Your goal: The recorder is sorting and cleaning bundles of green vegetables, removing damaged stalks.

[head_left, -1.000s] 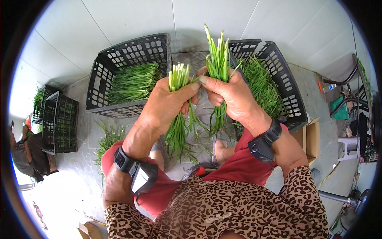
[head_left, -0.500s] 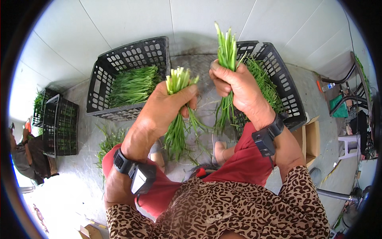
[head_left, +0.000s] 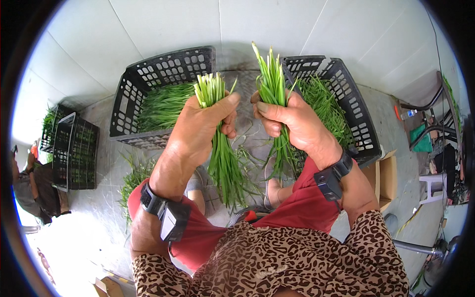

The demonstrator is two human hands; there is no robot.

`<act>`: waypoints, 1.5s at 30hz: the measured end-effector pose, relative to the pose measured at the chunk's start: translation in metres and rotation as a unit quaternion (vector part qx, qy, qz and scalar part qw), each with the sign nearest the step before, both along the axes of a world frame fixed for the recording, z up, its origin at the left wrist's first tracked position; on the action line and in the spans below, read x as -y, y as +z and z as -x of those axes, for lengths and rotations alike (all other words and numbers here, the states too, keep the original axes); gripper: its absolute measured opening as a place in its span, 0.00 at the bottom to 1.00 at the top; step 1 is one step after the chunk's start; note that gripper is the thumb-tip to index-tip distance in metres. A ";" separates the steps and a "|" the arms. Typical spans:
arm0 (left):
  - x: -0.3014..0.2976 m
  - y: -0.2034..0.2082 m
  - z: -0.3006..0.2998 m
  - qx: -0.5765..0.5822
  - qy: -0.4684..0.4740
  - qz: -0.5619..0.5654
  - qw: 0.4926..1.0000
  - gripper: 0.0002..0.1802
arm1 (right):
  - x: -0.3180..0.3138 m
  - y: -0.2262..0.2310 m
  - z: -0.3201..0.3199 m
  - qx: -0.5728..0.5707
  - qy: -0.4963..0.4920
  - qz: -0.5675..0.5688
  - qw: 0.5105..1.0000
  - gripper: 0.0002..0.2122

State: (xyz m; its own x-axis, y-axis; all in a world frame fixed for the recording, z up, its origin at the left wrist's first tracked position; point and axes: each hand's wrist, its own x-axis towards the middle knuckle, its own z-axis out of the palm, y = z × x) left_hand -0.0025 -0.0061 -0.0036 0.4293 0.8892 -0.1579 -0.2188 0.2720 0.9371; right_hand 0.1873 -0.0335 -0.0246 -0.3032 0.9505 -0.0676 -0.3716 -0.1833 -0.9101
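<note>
My left hand (head_left: 200, 119) is closed around a thick bunch of chives (head_left: 225, 158), its pale cut ends sticking up above the thumb and the green leaves hanging below. Facing it, my right hand (head_left: 297, 119) grips a second, looser bunch of chives (head_left: 269, 81) with its thumb across the stalks. The pale ends of that bunch fan upward and its leaves trail down under the fist. A small gap separates the two hands, and both are held above the floor between my knees.
Behind my left hand stands a black slatted crate (head_left: 163, 64) with neatly laid chives. Another black crate (head_left: 358, 99), behind my right arm, holds tangled greens. Loose greens (head_left: 138, 175) lie on the floor at left. Stacked crates (head_left: 74, 153) and another person (head_left: 37, 188) are far left; a cardboard box (head_left: 387, 178) sits right.
The right bunch has come down and leans further left. My left hand has shifted slightly up and left, and its hanging leaves are straighter. Both hands keep their grip.
</note>
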 end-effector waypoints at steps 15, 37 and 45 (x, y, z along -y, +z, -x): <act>0.001 -0.005 -0.011 -0.006 0.018 0.023 1.000 0.02 | 0.003 -0.011 0.010 0.103 0.028 -0.031 0.994 0.03; -0.002 -0.005 -0.008 0.028 0.079 0.028 0.996 0.02 | -0.002 -0.006 0.004 0.008 -0.017 -0.011 1.000 0.09; -0.005 0.000 -0.003 0.005 0.098 -0.004 0.995 0.04 | -0.007 -0.005 0.012 0.087 -0.038 -0.028 0.995 0.05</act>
State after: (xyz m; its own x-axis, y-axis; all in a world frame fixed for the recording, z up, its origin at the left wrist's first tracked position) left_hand 0.0004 -0.0013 -0.0035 0.2484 0.9573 -0.1476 -0.2773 0.2163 0.9361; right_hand 0.1752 -0.0268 -0.0299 -0.2186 0.9740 -0.0596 -0.2192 -0.1085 -0.9696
